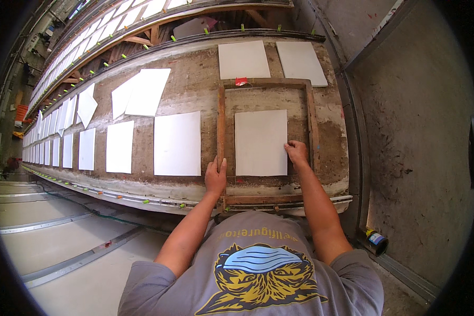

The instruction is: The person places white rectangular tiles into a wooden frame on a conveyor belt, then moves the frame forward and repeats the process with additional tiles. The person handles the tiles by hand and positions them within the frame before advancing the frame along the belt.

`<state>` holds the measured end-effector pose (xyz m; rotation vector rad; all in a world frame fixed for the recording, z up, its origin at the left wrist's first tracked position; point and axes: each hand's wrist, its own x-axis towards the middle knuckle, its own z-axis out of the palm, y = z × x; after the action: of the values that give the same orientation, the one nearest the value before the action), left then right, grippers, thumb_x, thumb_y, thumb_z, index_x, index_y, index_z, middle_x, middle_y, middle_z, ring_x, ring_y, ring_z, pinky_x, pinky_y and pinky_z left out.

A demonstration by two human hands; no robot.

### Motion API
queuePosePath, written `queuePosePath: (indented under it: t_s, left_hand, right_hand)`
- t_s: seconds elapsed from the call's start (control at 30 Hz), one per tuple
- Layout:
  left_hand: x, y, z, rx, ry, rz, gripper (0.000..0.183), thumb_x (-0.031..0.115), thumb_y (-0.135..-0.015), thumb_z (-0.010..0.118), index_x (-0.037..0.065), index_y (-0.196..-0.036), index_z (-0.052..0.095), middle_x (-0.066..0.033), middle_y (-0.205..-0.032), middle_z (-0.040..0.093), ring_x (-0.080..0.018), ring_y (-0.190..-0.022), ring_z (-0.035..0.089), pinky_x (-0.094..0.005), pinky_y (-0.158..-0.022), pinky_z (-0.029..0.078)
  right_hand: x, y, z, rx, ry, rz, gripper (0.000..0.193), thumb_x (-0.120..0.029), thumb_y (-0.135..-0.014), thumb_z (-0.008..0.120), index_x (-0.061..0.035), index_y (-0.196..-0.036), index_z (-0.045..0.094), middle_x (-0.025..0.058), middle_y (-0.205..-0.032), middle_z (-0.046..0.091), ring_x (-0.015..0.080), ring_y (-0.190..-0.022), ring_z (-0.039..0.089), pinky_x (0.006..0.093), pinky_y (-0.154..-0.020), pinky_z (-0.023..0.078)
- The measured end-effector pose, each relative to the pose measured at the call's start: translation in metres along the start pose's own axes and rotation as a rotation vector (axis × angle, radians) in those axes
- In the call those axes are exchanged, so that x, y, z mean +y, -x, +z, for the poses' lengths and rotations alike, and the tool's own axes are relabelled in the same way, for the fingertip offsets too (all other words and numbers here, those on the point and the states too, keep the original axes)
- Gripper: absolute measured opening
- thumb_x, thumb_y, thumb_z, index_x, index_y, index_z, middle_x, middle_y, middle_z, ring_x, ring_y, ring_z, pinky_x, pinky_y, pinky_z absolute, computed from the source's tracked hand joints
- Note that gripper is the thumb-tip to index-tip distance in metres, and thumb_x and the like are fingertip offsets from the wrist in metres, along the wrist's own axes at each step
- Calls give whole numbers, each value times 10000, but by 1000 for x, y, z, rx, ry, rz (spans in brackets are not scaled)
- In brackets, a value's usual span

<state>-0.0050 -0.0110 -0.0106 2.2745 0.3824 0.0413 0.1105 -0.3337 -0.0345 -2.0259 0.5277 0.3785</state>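
Observation:
A rectangular wooden frame (220,118) lies on the long, stained table, around a single white sheet (260,142). My left hand (216,176) is closed on the frame's left bar, thumb on the inner side. Inside the frame, my right hand (297,154) pinches at the sheet's right edge, with its fingertips partly hidden. The sheet lies flat, apart from the frame's bars. A small red piece of tape (240,81) sits on the frame's far bar.
More white sheets (177,143) lie in rows to the left, some overlapping or turned askew. Two sheets (244,60) lie beyond the frame. Green clips (206,31) line the table's edges. A grey wall (416,121) stands at right, with a dark can (376,241) near its base.

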Motion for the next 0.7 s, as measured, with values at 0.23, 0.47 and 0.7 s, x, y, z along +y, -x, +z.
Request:
queuePosePath:
  t_s: [0.23,0.47,0.7]
  left_hand:
    - [2,1,-2,27,27,21,615,495,-1049,515,-19,-1378,586,-206,-1019,612,-383,-965,622,-450,-835,496]
    - [-2,0,-1,-21,-6,-20,634,514,-1048,508,-14,-1391,582,-203,-1039,610,-380,-977,623,-448,-846,496]
    - [1,1,2,52,12,22,550,488,-1049,515,-3,-1274,620,-201,-968,598,-385,-920,608,-462,-815,484]
  right_hand:
    - [4,-1,5,17,2,12,343,-159,-920,724,65,-1180,716,157,-1072,758,232,-962,710,376,-856,535]
    - [15,-6,9,66,78,-72,332,-174,-907,730,47,-1153,729,147,-1031,766,215,-931,709,361,-836,531]
    - [5,1,8,83,103,-59,322,-202,-911,731,24,-1141,740,154,-1040,768,244,-935,723,377,-834,537]
